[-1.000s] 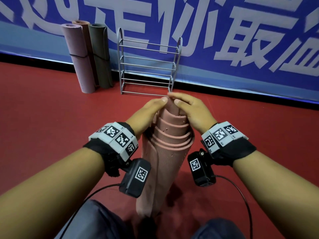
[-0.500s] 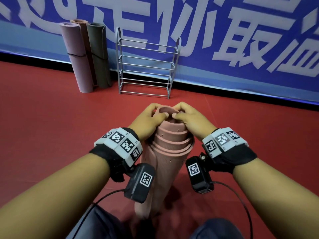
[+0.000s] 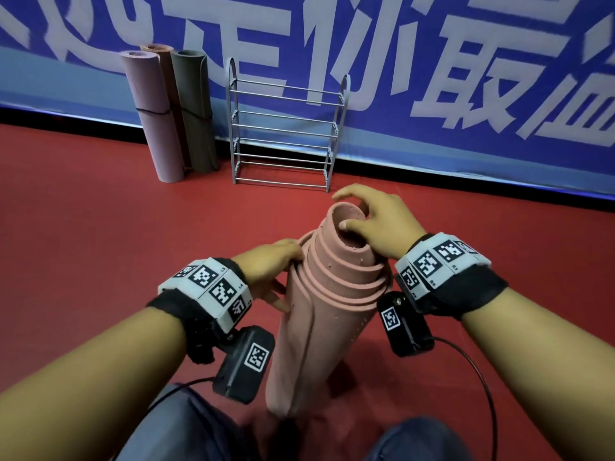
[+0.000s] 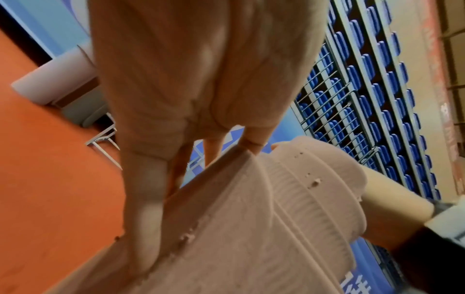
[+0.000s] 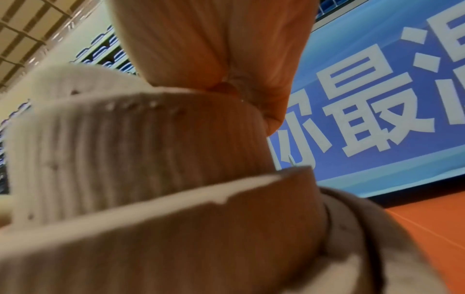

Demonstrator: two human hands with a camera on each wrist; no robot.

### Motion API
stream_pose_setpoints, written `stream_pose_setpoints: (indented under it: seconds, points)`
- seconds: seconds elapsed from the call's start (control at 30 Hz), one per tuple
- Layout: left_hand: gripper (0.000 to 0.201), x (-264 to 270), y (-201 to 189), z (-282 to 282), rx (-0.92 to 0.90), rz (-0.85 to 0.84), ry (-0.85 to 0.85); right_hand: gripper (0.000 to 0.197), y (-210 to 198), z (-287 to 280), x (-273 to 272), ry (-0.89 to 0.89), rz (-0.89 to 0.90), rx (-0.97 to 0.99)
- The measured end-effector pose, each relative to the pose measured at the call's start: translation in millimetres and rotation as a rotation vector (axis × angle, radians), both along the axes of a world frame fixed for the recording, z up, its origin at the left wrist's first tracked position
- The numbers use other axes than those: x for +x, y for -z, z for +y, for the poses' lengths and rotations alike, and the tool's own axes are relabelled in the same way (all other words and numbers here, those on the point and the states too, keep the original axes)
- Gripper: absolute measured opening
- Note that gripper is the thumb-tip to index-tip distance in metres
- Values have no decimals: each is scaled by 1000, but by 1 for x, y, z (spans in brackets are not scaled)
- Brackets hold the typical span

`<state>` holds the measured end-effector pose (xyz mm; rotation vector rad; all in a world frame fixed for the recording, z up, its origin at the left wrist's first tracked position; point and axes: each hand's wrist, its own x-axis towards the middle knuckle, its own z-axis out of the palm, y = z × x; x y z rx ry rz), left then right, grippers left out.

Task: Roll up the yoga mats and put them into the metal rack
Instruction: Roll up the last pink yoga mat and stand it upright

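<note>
A pink yoga mat (image 3: 319, 331) stands rolled and upright on the red floor in front of me, its inner layers poking up like a telescope. My right hand (image 3: 359, 214) pinches the top of the inner core, thumb inside the tube and fingers over the rim. My left hand (image 3: 283, 277) lies against the roll's left side; the left wrist view shows its fingers (image 4: 146, 199) straight along the outer layer (image 4: 226, 238). The right wrist view shows the stepped layers (image 5: 151, 149) under my palm. The metal rack (image 3: 286, 128) stands bare against the wall behind.
Left of the rack, three rolled mats lean on the blue banner wall: mauve (image 3: 153, 114), brown (image 3: 163, 58) and dark green (image 3: 196, 111). Red floor (image 3: 83, 244) spreads between me and the rack. My knees (image 3: 186, 424) frame the mat's base.
My left hand has come off the top of the roll and dropped to its left side. My right hand stays on top, its thumb now inside the core.
</note>
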<state>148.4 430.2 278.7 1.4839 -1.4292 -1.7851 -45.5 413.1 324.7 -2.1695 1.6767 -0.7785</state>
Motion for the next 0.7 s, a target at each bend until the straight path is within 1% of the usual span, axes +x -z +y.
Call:
stream_pose_setpoints:
  seconds: [0.03,0.07,0.1,0.13,0.23,0.27,0.33,0.4,0.43,0.5,0.53,0.57,0.63,0.7]
  points:
    - [31,0,-1,-4,-45,-16,-3,33,-2,0,0,17,-6,-29]
    - [30,0,-2,-7,-94,-41,-5,31,-2,0,1,36,-8,-61]
    - [29,-1,-4,-10,-137,-66,-13,28,-2,0,2,52,12,-74]
    - [29,-2,-4,-12,-167,-81,-23,24,1,0,3,62,66,-48]
    - [32,-5,-6,-15,-174,-71,-32,17,24,6,5,111,382,193]
    - [36,-6,-6,-15,-163,-63,-25,14,31,8,3,135,423,256]
    - [42,-9,-7,-15,-135,-47,-25,16,37,4,-2,163,401,346]
    - [44,-14,-9,-13,-114,-42,-46,27,32,-6,-8,142,308,407]
    - [45,-16,-9,-12,-111,-44,-50,32,27,-11,-11,116,245,387]
    - [56,-22,-8,-11,-134,-65,-36,36,20,-16,-19,39,140,273]
    - [63,-25,-7,-11,-149,-76,-34,38,21,-17,-22,-14,135,233]
    - [66,-28,-4,-11,-167,-79,-43,41,25,-17,-23,-71,156,234]
    - [63,-32,-2,-15,-195,-72,-77,50,43,-17,-23,-133,213,303]
    - [60,-34,0,-20,-210,-81,-95,55,53,-16,-20,-121,245,354]
